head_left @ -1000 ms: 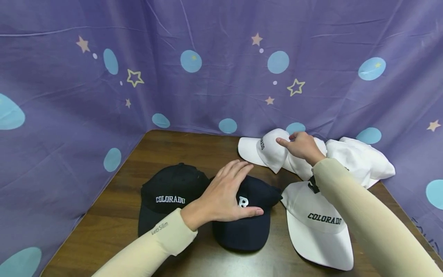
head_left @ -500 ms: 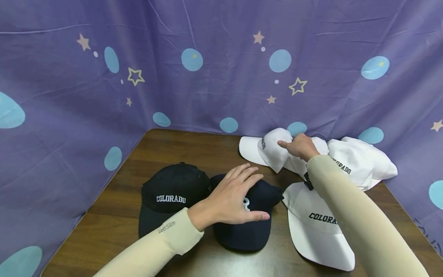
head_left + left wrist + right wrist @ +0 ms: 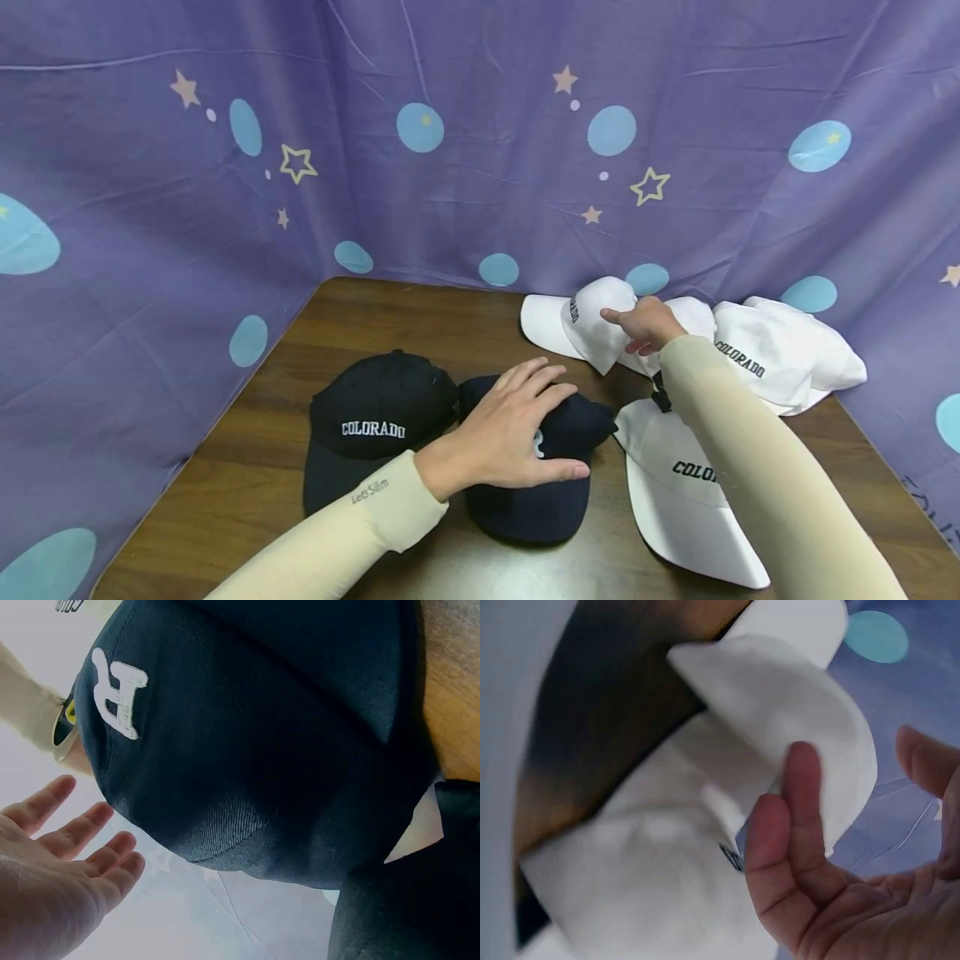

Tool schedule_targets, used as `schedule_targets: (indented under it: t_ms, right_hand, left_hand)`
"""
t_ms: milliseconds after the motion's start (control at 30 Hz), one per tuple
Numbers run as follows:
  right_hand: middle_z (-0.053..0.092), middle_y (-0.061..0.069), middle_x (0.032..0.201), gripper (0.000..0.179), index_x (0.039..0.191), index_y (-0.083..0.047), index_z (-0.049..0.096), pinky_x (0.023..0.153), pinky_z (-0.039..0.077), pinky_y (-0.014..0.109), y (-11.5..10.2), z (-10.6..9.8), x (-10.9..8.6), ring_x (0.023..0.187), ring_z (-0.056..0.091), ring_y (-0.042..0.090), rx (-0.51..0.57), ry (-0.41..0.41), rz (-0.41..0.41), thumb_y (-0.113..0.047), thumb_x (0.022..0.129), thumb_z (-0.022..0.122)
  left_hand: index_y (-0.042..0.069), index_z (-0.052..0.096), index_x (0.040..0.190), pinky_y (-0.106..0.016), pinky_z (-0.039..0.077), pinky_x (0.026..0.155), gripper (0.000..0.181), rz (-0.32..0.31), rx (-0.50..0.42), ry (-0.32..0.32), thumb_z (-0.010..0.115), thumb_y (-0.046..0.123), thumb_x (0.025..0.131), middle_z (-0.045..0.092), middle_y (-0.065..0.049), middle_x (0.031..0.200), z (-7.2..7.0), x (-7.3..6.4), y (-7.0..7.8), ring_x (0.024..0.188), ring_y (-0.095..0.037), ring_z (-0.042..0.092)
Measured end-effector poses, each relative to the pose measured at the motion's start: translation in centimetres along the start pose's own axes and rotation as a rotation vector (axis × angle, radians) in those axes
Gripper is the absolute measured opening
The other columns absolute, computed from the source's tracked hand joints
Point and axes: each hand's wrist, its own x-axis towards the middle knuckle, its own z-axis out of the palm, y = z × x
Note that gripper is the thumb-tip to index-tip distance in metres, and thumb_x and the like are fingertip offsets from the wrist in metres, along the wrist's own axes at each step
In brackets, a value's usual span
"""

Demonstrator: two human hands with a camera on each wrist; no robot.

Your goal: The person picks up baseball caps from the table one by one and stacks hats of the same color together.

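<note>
So your left hand [image 3: 510,429] is spread out over the navy cap [image 3: 528,517], which sits between the black cap [image 3: 375,408] and the front white cap [image 3: 682,500] on the wooden table [image 3: 420,317], can't tell if you're actually touching it tbh. Your right hand [image 3: 647,322] has loosely bent fingers, thumb held apart, just beside the leftmost white cap [image 3: 600,312] in the back row, contact unclear there too

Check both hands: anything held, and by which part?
Nothing held. Left hand is open over the navy cap; right hand, fingers loose, is by the leftmost white cap.
</note>
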Motion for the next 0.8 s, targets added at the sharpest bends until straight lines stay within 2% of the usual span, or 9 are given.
schedule_targets:
  t_ms: [133, 200, 267, 367, 433, 500, 600, 733, 800]
  right_hand:
    - [0.030, 0.033, 0.156, 0.085, 0.153, 0.014, 0.023, 0.083, 0.061, 0.039, 0.0, 0.1, 0.2, 0.084, 0.074, 0.023, 0.224, -0.017, 0.066, -0.041, 0.102, 0.062]
    - [0.025, 0.029, 0.160, 0.082, 0.153, 0.012, 0.021, 0.088, 0.059, 0.038, -0.1, 0.2, 0.3, 0.083, 0.072, 0.019, 0.327, -0.024, 0.091, -0.037, 0.102, 0.062]
    - [0.028, 0.026, 0.158, 0.079, 0.153, 0.011, 0.020, 0.089, 0.058, 0.038, -0.3, 0.3, 0.2, 0.079, 0.070, 0.016, 0.413, -0.027, 0.111, -0.034, 0.103, 0.062]
    - [0.043, 0.022, 0.140, 0.070, 0.149, 0.008, 0.025, 0.082, 0.059, 0.034, -0.3, 0.4, 0.2, 0.072, 0.067, 0.012, 0.509, -0.014, 0.131, -0.031, 0.103, 0.061]
    - [0.052, 0.013, 0.115, 0.054, 0.134, 0.005, 0.036, 0.072, 0.059, 0.031, -0.4, 0.5, 0.2, 0.064, 0.063, 0.010, 0.558, 0.023, 0.149, -0.030, 0.102, 0.063]
    - [0.051, 0.006, 0.093, 0.038, 0.115, -0.001, 0.042, 0.061, 0.057, 0.027, -0.4, 0.6, 0.2, 0.058, 0.058, 0.009, 0.592, 0.079, 0.156, -0.027, 0.101, 0.065]
    - [0.047, 0.001, 0.072, 0.030, 0.093, -0.006, 0.043, 0.052, 0.053, 0.025, -0.7, 0.7, 0.2, 0.051, 0.049, 0.009, 0.637, 0.159, 0.148, -0.022, 0.099, 0.068]
    - [0.045, 0.002, 0.064, 0.030, 0.084, -0.005, 0.040, 0.052, 0.056, 0.027, -1.3, 0.7, 0.0, 0.049, 0.049, 0.010, 0.717, 0.159, 0.087, -0.013, 0.101, 0.063]
    - [0.051, 0.004, 0.070, 0.024, 0.090, -0.002, 0.039, 0.058, 0.060, 0.030, -1.6, 0.7, -0.1, 0.051, 0.057, 0.010, 0.757, 0.128, 0.046, -0.010, 0.103, 0.058]
  left_hand:
    - [0.015, 0.052, 0.149, -0.048, 0.023, 0.123, 0.091, -0.004, -0.007, 0.004, 0.061, 0.079, 0.084, 0.041, -0.007, 0.158, -0.1, -0.1, 0.0, 0.152, -0.028, 0.027]
    - [0.015, 0.053, 0.149, -0.048, 0.024, 0.123, 0.091, -0.006, -0.013, 0.010, 0.062, 0.078, 0.084, 0.041, -0.007, 0.158, -0.2, -0.1, 0.0, 0.152, -0.028, 0.027]
    - [0.015, 0.053, 0.149, -0.048, 0.024, 0.123, 0.091, -0.009, -0.017, 0.014, 0.064, 0.077, 0.083, 0.041, -0.006, 0.158, -0.2, -0.1, -0.1, 0.152, -0.027, 0.027]
    - [0.016, 0.052, 0.149, -0.047, 0.023, 0.123, 0.091, -0.014, -0.021, 0.014, 0.065, 0.076, 0.083, 0.041, -0.006, 0.159, -0.3, 0.0, -0.1, 0.152, -0.027, 0.027]
    - [0.016, 0.052, 0.149, -0.047, 0.024, 0.123, 0.091, -0.016, -0.021, 0.013, 0.065, 0.077, 0.083, 0.041, -0.006, 0.159, -0.2, 0.0, 0.0, 0.152, -0.027, 0.026]
    - [0.015, 0.052, 0.150, -0.048, 0.024, 0.123, 0.091, -0.016, -0.022, 0.016, 0.065, 0.077, 0.083, 0.040, -0.006, 0.159, -0.2, 0.0, 0.0, 0.152, -0.027, 0.026]
    - [0.014, 0.052, 0.149, -0.047, 0.024, 0.123, 0.092, -0.017, -0.025, 0.025, 0.065, 0.076, 0.083, 0.040, -0.005, 0.159, -0.1, 0.1, -0.1, 0.152, -0.027, 0.026]
    - [0.015, 0.052, 0.149, -0.047, 0.024, 0.123, 0.092, -0.021, -0.020, 0.040, 0.065, 0.077, 0.083, 0.041, -0.005, 0.158, -0.2, 0.1, -0.3, 0.152, -0.025, 0.025]
    - [0.015, 0.052, 0.149, -0.047, 0.024, 0.123, 0.091, -0.023, -0.018, 0.048, 0.065, 0.076, 0.083, 0.041, -0.005, 0.158, -0.3, 0.1, -0.3, 0.152, -0.026, 0.025]
